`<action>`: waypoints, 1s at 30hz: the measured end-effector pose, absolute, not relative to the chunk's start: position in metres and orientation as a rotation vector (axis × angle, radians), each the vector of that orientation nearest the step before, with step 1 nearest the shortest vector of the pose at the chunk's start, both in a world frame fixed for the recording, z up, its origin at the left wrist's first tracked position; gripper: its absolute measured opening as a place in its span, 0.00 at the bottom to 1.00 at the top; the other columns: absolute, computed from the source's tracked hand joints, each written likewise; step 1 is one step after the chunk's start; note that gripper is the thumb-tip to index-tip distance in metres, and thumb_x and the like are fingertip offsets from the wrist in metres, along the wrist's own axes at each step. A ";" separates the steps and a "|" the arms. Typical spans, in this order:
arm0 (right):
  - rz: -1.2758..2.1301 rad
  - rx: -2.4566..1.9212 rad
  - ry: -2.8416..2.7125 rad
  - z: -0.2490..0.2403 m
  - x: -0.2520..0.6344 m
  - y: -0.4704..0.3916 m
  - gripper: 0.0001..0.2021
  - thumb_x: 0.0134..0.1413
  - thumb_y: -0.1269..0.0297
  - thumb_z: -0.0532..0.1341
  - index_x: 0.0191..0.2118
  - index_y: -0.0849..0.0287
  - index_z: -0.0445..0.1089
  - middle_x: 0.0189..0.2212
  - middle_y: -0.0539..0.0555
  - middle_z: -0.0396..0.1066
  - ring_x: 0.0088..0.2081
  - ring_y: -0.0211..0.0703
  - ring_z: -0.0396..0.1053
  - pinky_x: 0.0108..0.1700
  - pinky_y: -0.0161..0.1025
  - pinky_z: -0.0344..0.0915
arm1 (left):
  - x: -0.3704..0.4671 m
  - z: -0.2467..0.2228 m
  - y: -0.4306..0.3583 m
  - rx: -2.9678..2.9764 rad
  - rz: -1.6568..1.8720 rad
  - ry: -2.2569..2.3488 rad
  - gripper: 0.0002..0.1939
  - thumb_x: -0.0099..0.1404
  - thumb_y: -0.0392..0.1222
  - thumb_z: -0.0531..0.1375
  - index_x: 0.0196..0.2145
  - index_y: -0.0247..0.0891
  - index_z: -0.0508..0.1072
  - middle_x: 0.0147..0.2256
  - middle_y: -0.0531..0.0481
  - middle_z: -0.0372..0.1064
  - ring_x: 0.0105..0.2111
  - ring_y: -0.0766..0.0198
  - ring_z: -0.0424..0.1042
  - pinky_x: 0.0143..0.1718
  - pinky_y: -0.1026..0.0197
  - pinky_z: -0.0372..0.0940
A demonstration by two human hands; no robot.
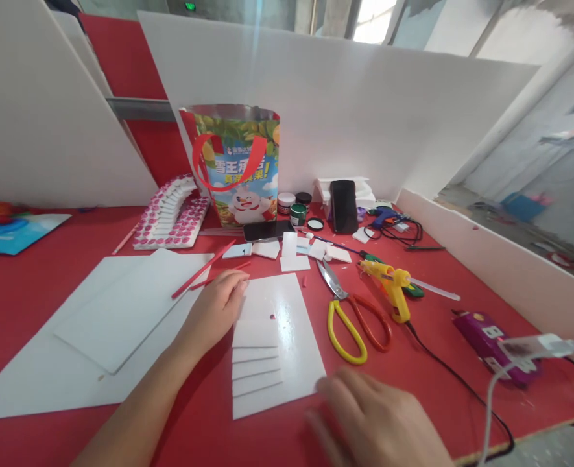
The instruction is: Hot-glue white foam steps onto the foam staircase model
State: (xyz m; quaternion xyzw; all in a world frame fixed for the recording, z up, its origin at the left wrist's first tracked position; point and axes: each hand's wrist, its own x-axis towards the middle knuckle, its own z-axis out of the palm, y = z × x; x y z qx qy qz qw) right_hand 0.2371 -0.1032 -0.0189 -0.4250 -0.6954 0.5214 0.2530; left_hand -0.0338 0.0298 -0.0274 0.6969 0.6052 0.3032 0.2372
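A white board (299, 331) lies flat on the table in front of me. Several small white strips (255, 353) form an overlapping, stepped row along its left side, with a small dark red spot above them. At the board's upper left edge is my left hand (218, 301), fingers curled and pressed together against it. My right hand (374, 415) hovers by the lower right corner, its fingers smeared by motion, so I cannot tell whether it holds anything. Scissors (340, 301) with one yellow and one red handle lie open right of the board.
A yellow glue gun (388, 282) with its cord lies to the right, near a purple box (493, 347). Behind stand a printed bag (242, 172), paint jars (297, 214) and a phone (344, 206). Larger white sheets (121, 305) and red sticks (203, 270) are at left.
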 end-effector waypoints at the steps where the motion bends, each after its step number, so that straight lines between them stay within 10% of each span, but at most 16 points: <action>1: 1.044 -1.387 -2.080 -0.019 0.239 -0.094 0.05 0.63 0.67 0.59 0.41 0.55 0.72 0.37 0.58 0.73 0.35 0.48 0.72 0.30 0.38 0.63 | -0.034 -0.025 0.030 1.943 0.785 1.674 0.18 0.71 0.48 0.48 0.46 0.39 0.73 0.52 0.41 0.74 0.52 0.50 0.73 0.54 0.49 0.66; 5: 0.096 -1.417 -2.631 -0.025 0.239 -0.071 0.07 0.56 0.71 0.67 0.30 0.59 0.69 0.27 0.53 0.71 0.27 0.44 0.70 0.29 0.37 0.63 | -0.040 -0.009 0.030 2.062 0.563 1.745 0.17 0.70 0.47 0.47 0.39 0.40 0.74 0.44 0.42 0.76 0.46 0.50 0.74 0.47 0.50 0.66; 12: -0.030 -1.229 -2.865 -0.011 0.223 -0.042 0.12 0.55 0.84 0.56 0.34 0.62 0.71 0.29 0.56 0.71 0.28 0.43 0.67 0.30 0.39 0.57 | -0.076 0.021 0.013 1.956 0.194 1.809 0.21 0.68 0.54 0.50 0.22 0.43 0.67 0.22 0.50 0.69 0.24 0.56 0.71 0.25 0.60 0.59; 16: -0.063 -1.446 -2.934 0.001 0.208 -0.010 0.13 0.53 0.85 0.55 0.35 0.63 0.73 0.31 0.60 0.73 0.32 0.47 0.71 0.28 0.40 0.55 | -0.097 0.014 0.005 1.667 0.278 1.794 0.20 0.65 0.59 0.54 0.40 0.43 0.77 0.27 0.49 0.74 0.26 0.54 0.75 0.23 0.60 0.65; 20: -0.085 -1.605 -2.846 -0.001 0.195 0.031 0.14 0.57 0.84 0.54 0.39 0.64 0.73 0.37 0.64 0.74 0.35 0.48 0.73 0.27 0.40 0.57 | -0.109 0.002 -0.006 1.476 0.308 1.685 0.35 0.66 0.60 0.55 0.65 0.40 0.61 0.29 0.48 0.75 0.24 0.54 0.77 0.23 0.59 0.69; 25: -0.030 -1.778 -2.732 0.011 0.203 0.040 0.13 0.68 0.74 0.51 0.39 0.63 0.74 0.38 0.62 0.75 0.35 0.47 0.75 0.27 0.39 0.57 | -0.120 0.004 -0.029 1.596 0.340 1.780 0.40 0.60 0.59 0.61 0.66 0.44 0.61 0.25 0.56 0.71 0.16 0.61 0.69 0.17 0.62 0.62; 30: 0.283 -1.570 -2.744 0.026 0.229 -0.001 0.10 0.59 0.56 0.67 0.40 0.57 0.73 0.37 0.55 0.75 0.39 0.49 0.73 0.38 0.40 0.66 | -0.127 -0.003 -0.045 2.041 0.277 1.875 0.47 0.46 0.55 0.70 0.65 0.56 0.65 0.54 0.50 0.73 0.33 0.53 0.78 0.27 0.60 0.69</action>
